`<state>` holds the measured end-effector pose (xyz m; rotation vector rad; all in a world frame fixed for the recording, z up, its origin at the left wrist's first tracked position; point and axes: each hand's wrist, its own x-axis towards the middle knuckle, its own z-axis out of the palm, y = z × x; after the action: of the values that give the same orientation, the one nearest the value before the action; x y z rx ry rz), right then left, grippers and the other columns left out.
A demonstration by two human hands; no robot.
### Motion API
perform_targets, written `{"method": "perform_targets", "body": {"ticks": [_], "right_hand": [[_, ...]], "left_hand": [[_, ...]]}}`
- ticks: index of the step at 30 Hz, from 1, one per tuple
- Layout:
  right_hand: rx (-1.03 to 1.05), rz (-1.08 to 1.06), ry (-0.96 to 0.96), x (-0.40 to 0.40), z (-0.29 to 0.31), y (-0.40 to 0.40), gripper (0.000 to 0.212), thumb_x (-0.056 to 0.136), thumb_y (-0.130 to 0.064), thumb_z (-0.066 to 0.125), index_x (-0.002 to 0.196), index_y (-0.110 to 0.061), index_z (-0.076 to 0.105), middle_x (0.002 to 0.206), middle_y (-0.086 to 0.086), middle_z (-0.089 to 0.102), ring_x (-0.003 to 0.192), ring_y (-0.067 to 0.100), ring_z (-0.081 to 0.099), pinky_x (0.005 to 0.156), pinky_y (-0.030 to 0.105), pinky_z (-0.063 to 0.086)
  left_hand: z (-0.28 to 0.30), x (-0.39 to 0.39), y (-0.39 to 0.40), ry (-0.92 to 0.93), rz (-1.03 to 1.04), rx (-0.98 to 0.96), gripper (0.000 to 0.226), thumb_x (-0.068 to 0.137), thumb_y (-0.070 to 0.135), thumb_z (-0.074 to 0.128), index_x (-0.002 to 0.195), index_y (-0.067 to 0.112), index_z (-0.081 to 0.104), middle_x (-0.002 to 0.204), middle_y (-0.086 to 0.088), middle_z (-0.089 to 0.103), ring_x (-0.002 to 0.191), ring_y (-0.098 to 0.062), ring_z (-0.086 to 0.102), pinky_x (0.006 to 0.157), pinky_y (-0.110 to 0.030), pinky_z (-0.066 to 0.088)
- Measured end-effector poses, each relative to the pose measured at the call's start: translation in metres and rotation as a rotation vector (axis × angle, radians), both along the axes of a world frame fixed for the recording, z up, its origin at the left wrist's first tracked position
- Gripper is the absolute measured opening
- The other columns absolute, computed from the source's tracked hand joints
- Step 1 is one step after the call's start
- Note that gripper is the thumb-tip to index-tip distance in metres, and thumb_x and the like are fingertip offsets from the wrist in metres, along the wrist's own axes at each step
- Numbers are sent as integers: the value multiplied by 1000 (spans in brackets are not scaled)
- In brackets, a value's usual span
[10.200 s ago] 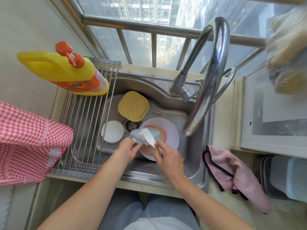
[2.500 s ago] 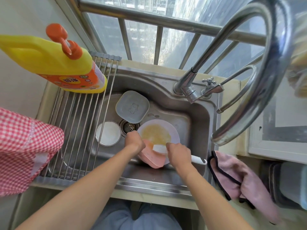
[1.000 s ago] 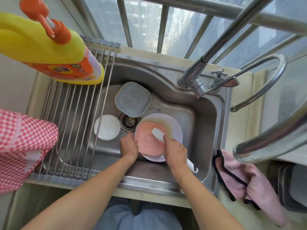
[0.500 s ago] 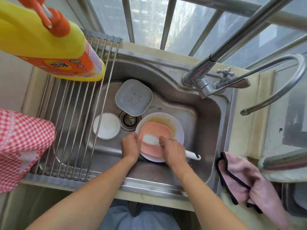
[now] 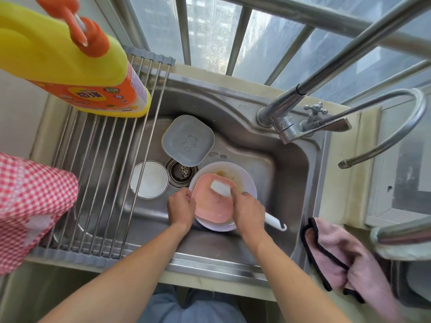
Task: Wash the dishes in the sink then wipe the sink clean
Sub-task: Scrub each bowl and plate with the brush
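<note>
In the sink [image 5: 291, 164], the left hand [image 5: 180, 209] curls its fingers round the near-left edge of the pink dish [image 5: 210, 203], which lies on a white plate [image 5: 242, 180]. The right hand [image 5: 248, 214] grips the white brush [image 5: 220, 188], bristle end pressed on the dish.

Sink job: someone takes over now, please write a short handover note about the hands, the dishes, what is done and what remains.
Left hand holds the pink dish by its edge.
Right hand grips the brush, head on the pink dish.
Pink dish sits on the stained plate in the sink; grey dish and white bowl lie by the drain.
Done: nothing on the rack yet.
Left: finish scrubbing, rinse all, then wipe the sink, perhaps with the pink cloth.
</note>
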<state>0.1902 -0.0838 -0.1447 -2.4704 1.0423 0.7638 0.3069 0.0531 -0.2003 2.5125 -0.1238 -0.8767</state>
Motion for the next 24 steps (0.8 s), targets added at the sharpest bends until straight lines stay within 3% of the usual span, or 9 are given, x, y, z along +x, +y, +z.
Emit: {"method": "perform_targets", "body": {"ticks": [6, 11, 16, 20, 24], "right_hand": [[107, 233, 48, -5, 5, -3, 29, 93, -10, 49, 117, -26, 51, 88, 2, 55, 80, 32, 57, 66, 34, 34], [-24, 64, 35, -3, 7, 1, 49, 96, -6, 43, 139, -30, 42, 94, 4, 58, 85, 33, 64, 67, 36, 41], [157, 208, 69, 0, 12, 2, 27, 95, -10, 46, 116, -27, 52, 102, 10, 66, 92, 36, 65, 69, 34, 37], [-54, 123, 65, -5, 16, -8, 41, 96, -7, 44, 131, -30, 47, 93, 2, 56, 93, 34, 67, 67, 34, 36], [35, 225, 111, -1, 23, 5, 37, 96, -6, 45, 126, -25, 52, 108, 9, 63, 99, 33, 66, 71, 34, 37]], "left_hand": [[-1, 3, 2, -16, 23, -20, 12, 78, 2, 65, 82, 14, 69, 69, -3, 64, 71, -29, 60, 65, -30, 42], [-2, 7, 5, -20, 39, -54, 14, 75, 4, 68, 77, 18, 67, 63, 3, 60, 66, -25, 58, 62, -27, 37], [-4, 8, 5, -22, 52, -100, 16, 71, 0, 68, 74, 15, 66, 60, 2, 57, 64, -24, 54, 60, -28, 34], [-4, 8, 4, -38, 70, -106, 15, 70, -1, 67, 74, 14, 66, 60, 1, 57, 64, -23, 54, 61, -28, 34], [-4, 8, 5, -37, 81, -116, 16, 71, -2, 66, 74, 14, 65, 61, -3, 58, 65, -26, 55, 62, -32, 42]]}}
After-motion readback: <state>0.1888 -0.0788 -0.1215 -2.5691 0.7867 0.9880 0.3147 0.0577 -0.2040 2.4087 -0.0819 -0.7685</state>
